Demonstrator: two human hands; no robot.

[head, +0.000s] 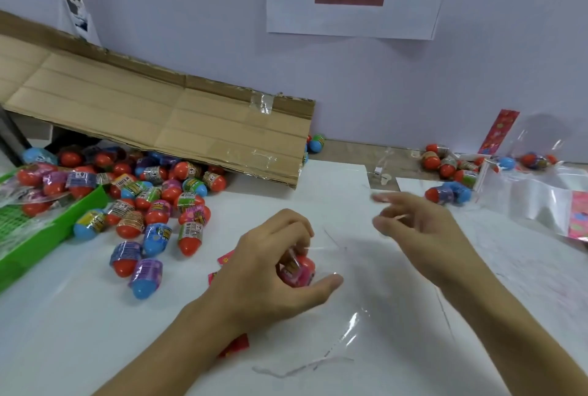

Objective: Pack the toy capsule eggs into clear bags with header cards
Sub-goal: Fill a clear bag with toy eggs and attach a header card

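Fingers (299, 236) round upright red-topped egg (299, 268)

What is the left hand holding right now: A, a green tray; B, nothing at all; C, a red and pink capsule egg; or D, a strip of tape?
C: the left hand curls its fingers and thumb round a red and pink capsule egg on the white table.

On the white worktop (95, 332) the left hand (270, 271) curls its fingers (327, 281) round a red capsule egg (300, 268) inside a clear bag (350, 316), the blurred right hand (423, 224) spread above, a heap of eggs (143, 198) beside a green tray (47, 230).
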